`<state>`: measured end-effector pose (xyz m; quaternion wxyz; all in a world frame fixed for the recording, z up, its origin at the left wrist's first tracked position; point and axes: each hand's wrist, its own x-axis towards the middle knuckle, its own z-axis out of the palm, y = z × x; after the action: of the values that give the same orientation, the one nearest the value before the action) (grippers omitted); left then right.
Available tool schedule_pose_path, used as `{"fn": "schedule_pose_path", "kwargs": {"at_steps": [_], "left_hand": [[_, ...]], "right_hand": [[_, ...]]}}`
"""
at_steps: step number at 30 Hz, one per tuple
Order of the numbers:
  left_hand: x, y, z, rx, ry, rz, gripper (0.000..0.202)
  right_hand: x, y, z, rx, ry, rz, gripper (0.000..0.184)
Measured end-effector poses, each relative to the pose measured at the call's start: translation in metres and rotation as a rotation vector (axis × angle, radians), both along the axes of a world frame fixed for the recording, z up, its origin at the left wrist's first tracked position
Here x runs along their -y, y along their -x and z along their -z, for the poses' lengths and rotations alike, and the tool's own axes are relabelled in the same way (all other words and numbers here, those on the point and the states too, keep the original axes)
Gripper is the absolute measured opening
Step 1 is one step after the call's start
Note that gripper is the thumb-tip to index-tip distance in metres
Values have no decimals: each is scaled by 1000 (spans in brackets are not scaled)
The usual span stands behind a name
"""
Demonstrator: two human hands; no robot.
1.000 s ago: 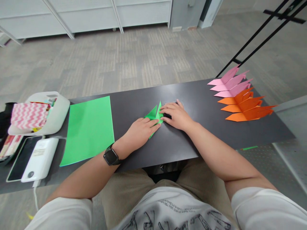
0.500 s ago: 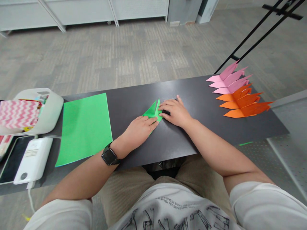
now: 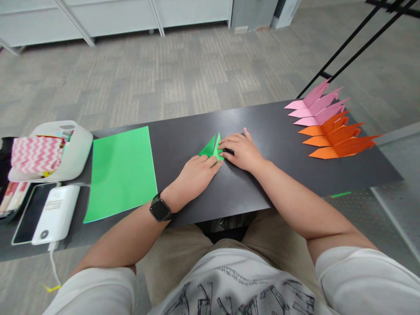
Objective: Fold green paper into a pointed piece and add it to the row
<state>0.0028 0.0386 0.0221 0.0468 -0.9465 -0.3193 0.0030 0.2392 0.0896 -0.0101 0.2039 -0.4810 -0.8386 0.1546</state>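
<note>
A small piece of folded green paper [image 3: 218,146] with two upward points lies on the dark table, partly covered by my hands. My left hand [image 3: 197,175], wearing a black watch, holds its lower edge down with bent fingers pressed together. From the right, my right hand [image 3: 241,151] rests its fingertips at the paper's right side. A black stick-like tool [image 3: 229,151] shows between its thumb and fingers; most of it is hidden by the hand.
To the left lies a stack of green paper sheets [image 3: 123,173], beside a white basket [image 3: 80,151], a white power bank [image 3: 55,214] and a phone [image 3: 28,221]. Pink paper cranes [image 3: 316,105] and orange paper cranes [image 3: 337,135] stand in a row at the right end.
My left hand has shifted slightly up and right along the paper, covering more of its lower part. My right hand stays nearly in place. The view has turned a little.
</note>
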Motion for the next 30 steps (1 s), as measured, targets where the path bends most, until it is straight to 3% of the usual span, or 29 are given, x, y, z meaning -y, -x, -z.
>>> {"fn": "schedule_pose_path", "kwargs": {"at_steps": [17, 30], "left_hand": [[-3, 32, 2, 149, 51, 140, 28], [0, 26, 8, 147, -5, 117, 34]], "right_hand": [[1, -4, 4, 15, -16, -40, 22], [-9, 1, 10, 8, -116, -41, 18]]}}
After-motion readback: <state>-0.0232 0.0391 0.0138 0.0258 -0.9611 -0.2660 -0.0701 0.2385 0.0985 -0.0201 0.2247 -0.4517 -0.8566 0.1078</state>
